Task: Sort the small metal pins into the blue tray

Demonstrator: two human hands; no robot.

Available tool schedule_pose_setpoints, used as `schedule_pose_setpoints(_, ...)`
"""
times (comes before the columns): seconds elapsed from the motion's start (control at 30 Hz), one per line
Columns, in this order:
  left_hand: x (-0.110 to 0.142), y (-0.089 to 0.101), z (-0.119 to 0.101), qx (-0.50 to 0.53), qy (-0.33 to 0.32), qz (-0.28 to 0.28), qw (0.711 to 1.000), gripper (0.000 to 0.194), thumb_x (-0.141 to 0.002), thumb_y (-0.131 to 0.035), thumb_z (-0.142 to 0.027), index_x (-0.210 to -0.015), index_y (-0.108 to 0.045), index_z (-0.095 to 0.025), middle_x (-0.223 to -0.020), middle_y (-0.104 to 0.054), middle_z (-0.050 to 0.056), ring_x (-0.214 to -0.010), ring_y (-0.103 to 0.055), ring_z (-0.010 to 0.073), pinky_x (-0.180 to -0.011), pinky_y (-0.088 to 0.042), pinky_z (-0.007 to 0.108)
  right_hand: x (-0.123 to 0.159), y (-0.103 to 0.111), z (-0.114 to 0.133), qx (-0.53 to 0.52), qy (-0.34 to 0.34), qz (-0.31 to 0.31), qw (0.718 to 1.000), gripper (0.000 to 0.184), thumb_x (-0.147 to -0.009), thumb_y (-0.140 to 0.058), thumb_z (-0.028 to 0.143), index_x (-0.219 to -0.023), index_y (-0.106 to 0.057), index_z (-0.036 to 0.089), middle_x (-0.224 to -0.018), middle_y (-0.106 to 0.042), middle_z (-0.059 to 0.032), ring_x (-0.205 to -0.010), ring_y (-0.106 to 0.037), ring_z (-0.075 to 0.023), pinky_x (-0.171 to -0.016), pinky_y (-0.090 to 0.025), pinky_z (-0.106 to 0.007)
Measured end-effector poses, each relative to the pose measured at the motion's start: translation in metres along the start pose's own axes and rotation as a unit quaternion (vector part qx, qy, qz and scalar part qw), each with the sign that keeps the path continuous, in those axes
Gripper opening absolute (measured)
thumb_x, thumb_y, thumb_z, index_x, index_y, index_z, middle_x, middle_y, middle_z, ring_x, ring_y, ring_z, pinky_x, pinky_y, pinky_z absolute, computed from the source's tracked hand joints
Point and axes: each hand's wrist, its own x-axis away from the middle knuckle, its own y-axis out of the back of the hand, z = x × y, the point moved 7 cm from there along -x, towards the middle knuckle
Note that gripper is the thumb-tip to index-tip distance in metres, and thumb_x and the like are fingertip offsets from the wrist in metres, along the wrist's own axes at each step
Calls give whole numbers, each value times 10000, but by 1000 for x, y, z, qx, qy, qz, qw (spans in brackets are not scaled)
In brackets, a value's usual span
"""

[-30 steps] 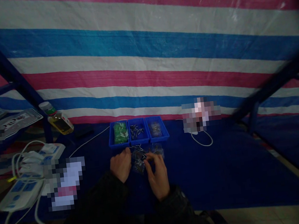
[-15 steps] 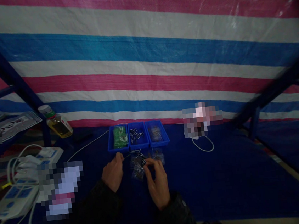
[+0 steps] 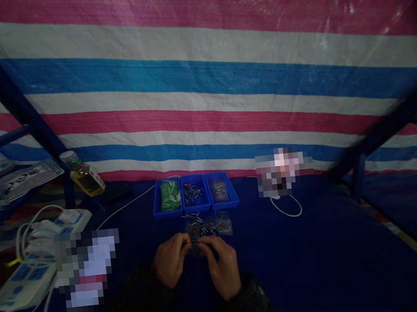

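Before striped sheeting [image 3: 201,82], left fingers [image 3: 181,240] and right fingers [image 3: 212,242] pinch a dark piece [image 3: 194,242] over a blue tabletop [image 3: 297,261].

Three trays [image 3: 198,205] stand in a row behind the bags [image 3: 223,224], right of the bottle [image 3: 90,182].

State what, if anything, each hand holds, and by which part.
The left hand and right hand appear to pinch a thin pin at opposite ends; it is too small and dark to tell more.

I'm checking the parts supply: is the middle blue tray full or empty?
Neither: the middle tray holds a loose scatter of small metal pins, with its blue floor showing around them.
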Motion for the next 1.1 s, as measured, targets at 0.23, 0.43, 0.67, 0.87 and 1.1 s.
schedule_pose_setpoints(0.23,1,2,-8,10,-54,-7,998,224,-1051,-423,-234,-920,-602,-202,-692,-626,3,-673,-606,172,-675,-448,282,2,-5,5,-29,12,35,999,221,-974,-569,119,-1005,-731,266,-911,-748,-9,-827,-685,-192,-777,-508,-314)
schedule_pose_setpoints(0.43,0,6,-11,24,-45,-18,999,220,-1037,-458,-217,-930,-650,-196,-753,-677,30,-718,-628,175,-691,-463,282,0,-5,5,-26,18,26,999,223,-967,-575,106,-981,-734,262,-941,-739,-20,-871,-671,-198,-803,-525,-324)
schedule_pose_setpoints(0.67,0,9,-11,34,-28,-20,999,217,-1022,-496,-222,-965,-705,-199,-799,-722,44,-754,-661,180,-692,-494,274,-2,-2,10,11,27,13,999,213,-962,-579,108,-951,-728,260,-889,-732,-14,-853,-653,-206,-780,-522,-338)
schedule_pose_setpoints(0.87,-1,9,-11,34,-23,-21,999,208,-1013,-513,-216,-945,-709,-201,-822,-739,46,-774,-676,184,-702,-502,276,0,-6,5,18,18,19,1000,204,-1005,-527,153,-952,-697,253,-864,-698,-18,-834,-632,-207,-765,-492,-331)
schedule_pose_setpoints(1.1,-1,10,-14,34,-31,-20,999,238,-1022,-492,-221,-901,-695,-192,-805,-738,50,-747,-669,181,-694,-497,277,1,-6,-3,54,-24,26,998,277,-1027,-500,188,-783,-626,227,-788,-651,-21,-771,-606,-195,-721,-455,-301)
